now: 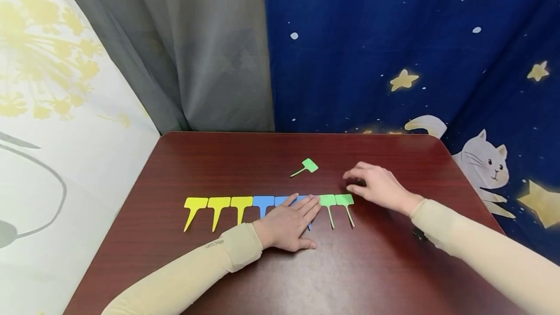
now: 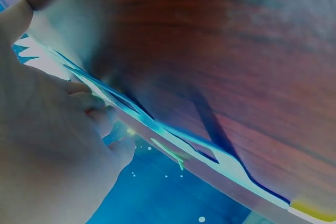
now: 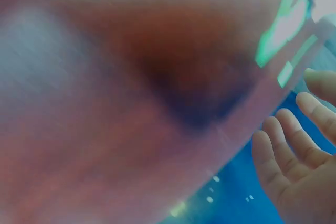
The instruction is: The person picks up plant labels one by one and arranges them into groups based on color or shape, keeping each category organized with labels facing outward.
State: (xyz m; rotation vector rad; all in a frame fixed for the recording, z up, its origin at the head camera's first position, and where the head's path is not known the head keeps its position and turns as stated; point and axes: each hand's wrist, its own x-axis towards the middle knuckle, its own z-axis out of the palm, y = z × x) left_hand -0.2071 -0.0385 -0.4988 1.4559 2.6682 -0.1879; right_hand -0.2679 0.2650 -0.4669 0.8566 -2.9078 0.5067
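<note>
T-shaped plastic plant labels lie side by side in a row on the table: yellow labels (image 1: 196, 202) at the left, blue labels (image 1: 263, 201) in the middle and two green labels (image 1: 344, 200) at the right. My left hand (image 1: 290, 222) rests on the blue part with fingers spread, partly hiding it; its fingertips reach the nearer green label. Just right of the row's end is my right hand (image 1: 378, 186), fingers loosely bent and nothing in them. In the right wrist view that hand (image 3: 304, 177) shows its fingers apart. One loose green label (image 1: 310, 165) lies beyond the row, stem toward the left.
The dark red-brown table (image 1: 350, 276) has its far edge against a grey curtain (image 1: 218, 52) and a blue star-patterned curtain (image 1: 350, 52). A pale patterned curtain (image 1: 65, 169) hangs at the left side.
</note>
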